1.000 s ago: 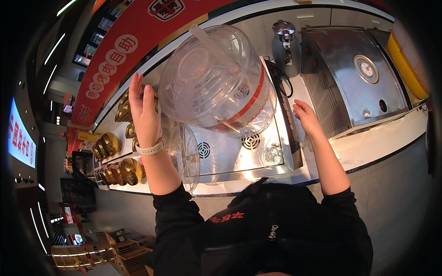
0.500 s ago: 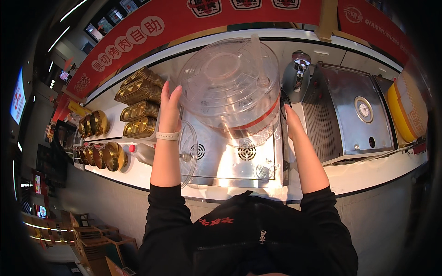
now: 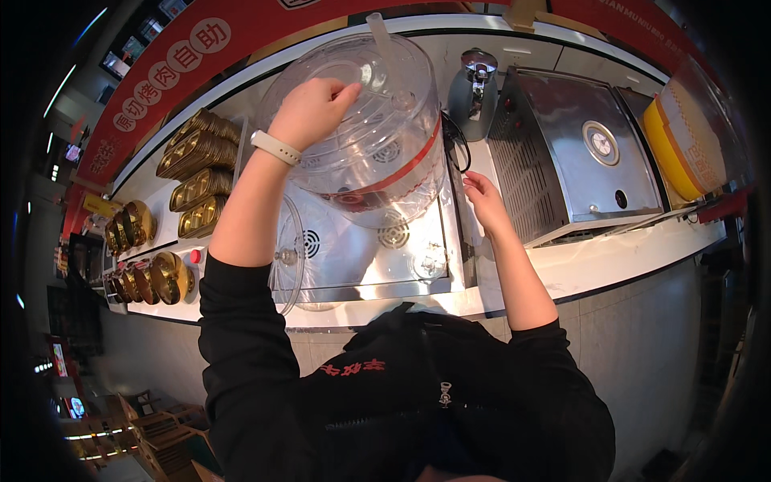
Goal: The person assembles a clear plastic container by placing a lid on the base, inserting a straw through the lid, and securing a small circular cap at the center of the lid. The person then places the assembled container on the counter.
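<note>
A large clear drum-shaped container (image 3: 418,165) with a red band stands on the steel panel (image 3: 353,269). Its transparent lid (image 3: 401,64) carries an upright clear tube (image 3: 379,38). Over the lid's near left part is my left hand (image 3: 312,112), its fingers curled in; the palm side is hidden, so I cannot tell what it grips, if anything. To the right of the container, my right hand (image 3: 484,202) is open with slightly bent fingers, just below a black looped cable (image 3: 458,149). A round clear lid (image 3: 295,257) with a knob lies by my left forearm.
A steel box-shaped appliance (image 3: 574,145) with a dial stands at right, beside a grey kettle-like vessel (image 3: 472,92) and a yellow container (image 3: 675,149). Stacked gold trays (image 3: 197,145) and gold bowls (image 3: 169,277) are on the left. A small clear object (image 3: 430,261) sits on the panel.
My left hand has gone from upright beside the container to over its lid, fingers now curled. My right hand has come away from the container's right side. The whole view has shifted.
</note>
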Tool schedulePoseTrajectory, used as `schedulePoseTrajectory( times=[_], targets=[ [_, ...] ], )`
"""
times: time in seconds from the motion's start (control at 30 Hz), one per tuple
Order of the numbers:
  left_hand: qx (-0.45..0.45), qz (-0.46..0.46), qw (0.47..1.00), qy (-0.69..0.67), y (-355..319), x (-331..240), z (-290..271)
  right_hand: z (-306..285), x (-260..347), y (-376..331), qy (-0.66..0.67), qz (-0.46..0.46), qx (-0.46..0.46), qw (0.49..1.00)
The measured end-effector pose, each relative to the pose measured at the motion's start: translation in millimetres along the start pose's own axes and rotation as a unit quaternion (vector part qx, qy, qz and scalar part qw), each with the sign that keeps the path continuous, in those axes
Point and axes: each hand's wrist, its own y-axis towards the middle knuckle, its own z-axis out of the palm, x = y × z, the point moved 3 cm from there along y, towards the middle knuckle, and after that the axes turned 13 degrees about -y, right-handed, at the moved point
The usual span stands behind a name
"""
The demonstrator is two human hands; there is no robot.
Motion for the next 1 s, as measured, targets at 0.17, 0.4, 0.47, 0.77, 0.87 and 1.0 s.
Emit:
schedulePoseTrajectory(
  times=[0.17, 0.4, 0.47, 0.77, 0.87, 1.0],
  targets=[
    [0.013, 0.000, 1.000, 0.022, 8.1, 12.5, 4.1, -46.1, -25.9, -76.6, -0.055, -0.075, 0.020, 0.995],
    [-0.060, 0.002, 0.998, 0.009, 9.7, 1.3, -26.9, -85.0, -73.4, -160.9, -0.055, -0.011, 0.005, 0.998],
    [-0.109, -0.034, 0.993, -0.044, 1.9, -3.7, -48.4, -91.3, -85.6, -176.0, -0.064, 0.005, -0.005, 0.998],
    [-0.274, 0.036, 0.892, -0.357, -78.4, -46.1, -118.5, -90.7, -49.6, -182.1, 0.004, -0.082, -0.013, 0.997],
    [-0.319, 0.066, 0.871, -0.368, -113.1, -54.6, -119.8, -91.5, 5.5, -163.9, 0.055, -0.198, 0.019, 0.979],
    [-0.278, 0.178, 0.841, -0.428, -156.7, -58.9, -117.7, -102.3, 90.2, -119.5, 0.242, -0.262, 0.021, 0.934]
  ],
)
